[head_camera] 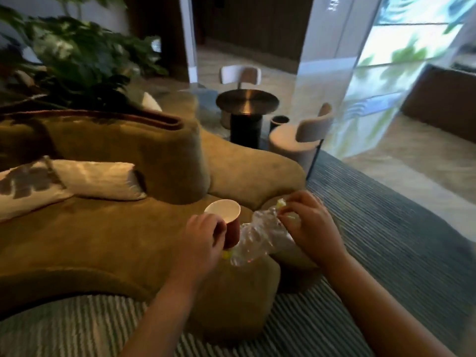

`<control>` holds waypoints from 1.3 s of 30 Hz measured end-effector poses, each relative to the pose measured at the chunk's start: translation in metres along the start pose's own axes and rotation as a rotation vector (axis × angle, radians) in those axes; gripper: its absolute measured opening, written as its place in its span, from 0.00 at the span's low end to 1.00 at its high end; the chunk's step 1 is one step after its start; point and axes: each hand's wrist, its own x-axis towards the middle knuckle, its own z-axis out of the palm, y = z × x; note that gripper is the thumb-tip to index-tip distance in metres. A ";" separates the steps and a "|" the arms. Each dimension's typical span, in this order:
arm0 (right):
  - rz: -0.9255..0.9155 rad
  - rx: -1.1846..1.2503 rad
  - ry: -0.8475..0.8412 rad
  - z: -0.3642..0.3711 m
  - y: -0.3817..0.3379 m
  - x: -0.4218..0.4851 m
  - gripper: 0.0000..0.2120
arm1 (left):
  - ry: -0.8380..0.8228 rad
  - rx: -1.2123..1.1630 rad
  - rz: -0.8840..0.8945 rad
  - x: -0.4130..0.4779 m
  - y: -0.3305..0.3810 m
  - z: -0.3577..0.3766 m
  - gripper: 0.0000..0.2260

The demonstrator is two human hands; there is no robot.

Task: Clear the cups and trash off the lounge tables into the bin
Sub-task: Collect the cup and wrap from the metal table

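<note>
My left hand (202,240) grips a red paper cup (226,220) with a white inside, held above the olive sofa seat. A crumpled clear plastic bottle (255,237) with a yellow cap lies between my hands, its lower end against the left hand. My right hand (310,224) pinches a small yellowish scrap (282,203) with curled fingers and rests over the bottle's upper end. A small dark round bin (279,122) stands on the floor beyond, beside a round table.
A curved olive sofa (116,240) with two pale cushions (98,180) fills the left. A round metal-topped table (247,101) on a dark pedestal stands ahead with two beige chairs (298,140). Striped rug (373,215) runs to the right. Large plants (77,57) are at the back left.
</note>
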 end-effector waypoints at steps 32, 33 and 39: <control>0.564 -0.086 0.246 -0.095 0.469 0.148 0.04 | -0.303 -0.220 0.251 0.394 0.190 0.419 0.10; 0.574 -0.081 0.255 -0.099 0.484 0.153 0.04 | -0.308 -0.223 0.258 0.406 0.198 0.431 0.11; 0.607 -0.010 0.267 -0.115 0.597 0.182 0.03 | -0.333 -0.221 0.278 0.476 0.248 0.517 0.09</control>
